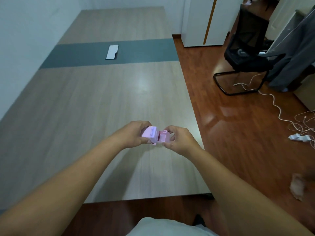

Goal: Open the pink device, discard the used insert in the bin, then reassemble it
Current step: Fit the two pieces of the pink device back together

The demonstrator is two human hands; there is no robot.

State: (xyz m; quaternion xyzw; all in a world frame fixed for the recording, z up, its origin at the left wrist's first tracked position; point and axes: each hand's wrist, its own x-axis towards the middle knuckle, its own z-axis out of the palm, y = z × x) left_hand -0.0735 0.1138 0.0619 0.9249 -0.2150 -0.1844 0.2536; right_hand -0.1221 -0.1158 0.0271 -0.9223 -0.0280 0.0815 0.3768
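Observation:
The pink device is held in the air above the near right part of the wooden table. My left hand grips its main body, a small pink box with raised knobs on top. My right hand pinches a pink open-topped tray part that sticks out of the body's right side. The tray's inside looks empty from here, and my fingers hide its far end. No bin is in view.
A white flat device lies on the table's grey stripe, far ahead. To the right on the wood floor stand a black chair, a white cabinet, loose white cables and a power strip.

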